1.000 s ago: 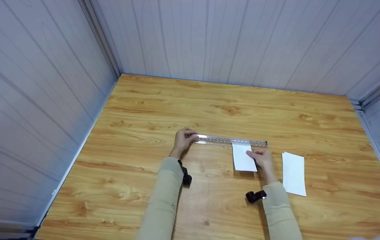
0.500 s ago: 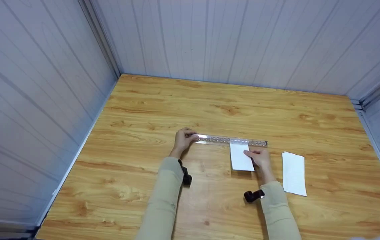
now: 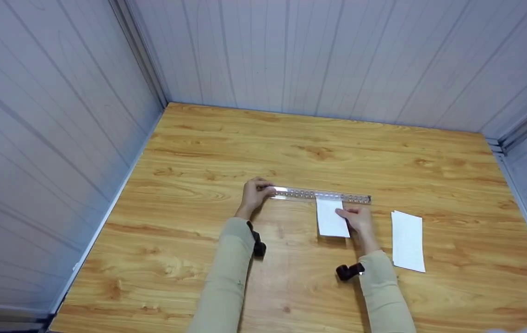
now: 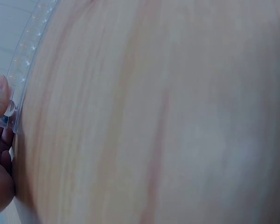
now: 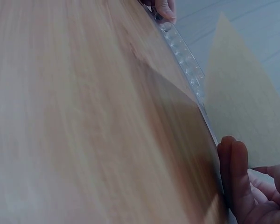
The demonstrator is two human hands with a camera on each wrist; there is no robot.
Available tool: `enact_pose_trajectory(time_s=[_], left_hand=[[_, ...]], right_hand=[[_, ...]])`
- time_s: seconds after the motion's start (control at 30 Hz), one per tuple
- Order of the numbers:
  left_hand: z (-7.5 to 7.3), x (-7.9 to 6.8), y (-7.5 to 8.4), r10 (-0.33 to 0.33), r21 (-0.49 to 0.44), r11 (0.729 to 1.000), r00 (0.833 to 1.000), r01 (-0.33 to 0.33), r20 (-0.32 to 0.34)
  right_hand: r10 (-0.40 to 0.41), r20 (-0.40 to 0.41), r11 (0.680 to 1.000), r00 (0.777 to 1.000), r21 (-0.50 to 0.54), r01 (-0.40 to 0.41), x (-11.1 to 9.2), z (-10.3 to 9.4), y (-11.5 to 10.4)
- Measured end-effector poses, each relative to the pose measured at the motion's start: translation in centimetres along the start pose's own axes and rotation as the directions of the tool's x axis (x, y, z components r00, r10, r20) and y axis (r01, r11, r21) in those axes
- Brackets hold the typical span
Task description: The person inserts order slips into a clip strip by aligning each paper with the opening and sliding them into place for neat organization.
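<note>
A long clear plastic strip with a row of round bumps [image 3: 295, 193] lies across the middle of the table. My left hand [image 3: 255, 193] pinches its left end, thumb on top, as the strip's end [image 4: 16, 93] shows in the left wrist view. My right hand [image 3: 359, 219] holds a white sheet of paper [image 3: 331, 219] by its right edge, between thumb and fingers. The far edge of this paper meets the strip, whose bumps show over it in the head view. From the right wrist the paper [image 5: 242, 98] appears tilted up off the wood, casting a shadow.
Another white paper stack [image 3: 408, 241], slightly fanned at its far left corner, lies to the right of my right forearm. The wood-grain table [image 3: 226, 148] is bordered by pale panel walls [image 3: 309, 60] at the back and both sides.
My right hand and the white paper have slid a little to the left along the strip. The left hand and the strip stay where they were.
</note>
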State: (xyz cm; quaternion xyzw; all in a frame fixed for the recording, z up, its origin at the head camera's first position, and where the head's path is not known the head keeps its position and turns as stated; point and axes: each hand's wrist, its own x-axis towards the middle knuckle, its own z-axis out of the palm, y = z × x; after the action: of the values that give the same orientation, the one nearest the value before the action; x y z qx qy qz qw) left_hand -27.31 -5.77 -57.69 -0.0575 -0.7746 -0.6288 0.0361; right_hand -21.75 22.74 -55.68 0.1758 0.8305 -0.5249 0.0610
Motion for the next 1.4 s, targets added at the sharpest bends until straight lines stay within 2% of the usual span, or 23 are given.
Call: enact_pose_trajectory(time_s=[0.3,0.43,0.53,0.6,0.67,0.83,1.0,1.13,1.27,1.4], left_hand=[[0.0,-0.1,0.1,0.024,-0.082,0.996,0.999,-0.021,0.029],[-0.3,-0.7,1.5,0.024,-0.142,0.990,0.998,-0.016,0.053],[-0.2,-0.6,1.4,0.026,-0.168,0.986,0.998,-0.016,0.054],[-0.1,-0.4,0.7,0.023,-0.154,0.988,0.999,-0.017,0.040],[0.1,-0.1,0.0,0.024,-0.101,0.995,1.000,-0.022,0.017],[0.0,0.0,-0.2,0.065,0.063,0.996,0.998,-0.063,-0.019],[0.0,0.0,-0.2,0.065,0.078,0.995,0.998,-0.063,-0.018],[-0.1,-0.1,-0.1,0.043,0.055,0.998,0.999,-0.042,-0.014],[-0.2,-0.1,0.1,0.045,0.004,0.999,0.999,-0.045,0.002],[-0.3,-0.1,0.0,0.027,-0.111,0.994,0.999,-0.022,0.043]], right_hand=[[-0.016,0.014,1.000,1.000,0.015,0.016,0.0,0.5,-0.1],[-0.017,0.010,1.000,1.000,0.004,0.017,-0.2,0.7,-0.2],[-0.001,0.011,1.000,1.000,-0.001,0.001,-0.3,0.8,-0.3],[0.016,0.016,1.000,1.000,0.008,-0.016,-0.2,0.9,-0.3],[0.022,0.016,1.000,1.000,-0.004,-0.022,-0.1,1.0,-0.3],[-0.003,0.015,1.000,1.000,-0.020,0.004,-0.2,1.2,-0.4],[-0.038,0.024,0.999,0.999,0.023,0.037,-0.3,1.6,-0.6],[-0.009,0.030,0.998,1.000,0.064,0.007,-0.4,1.9,-0.8],[0.016,0.042,0.999,0.999,0.045,-0.018,-0.4,2.0,-1.1],[0.026,0.044,0.999,0.999,0.025,-0.027,-0.4,2.3,-1.2]])
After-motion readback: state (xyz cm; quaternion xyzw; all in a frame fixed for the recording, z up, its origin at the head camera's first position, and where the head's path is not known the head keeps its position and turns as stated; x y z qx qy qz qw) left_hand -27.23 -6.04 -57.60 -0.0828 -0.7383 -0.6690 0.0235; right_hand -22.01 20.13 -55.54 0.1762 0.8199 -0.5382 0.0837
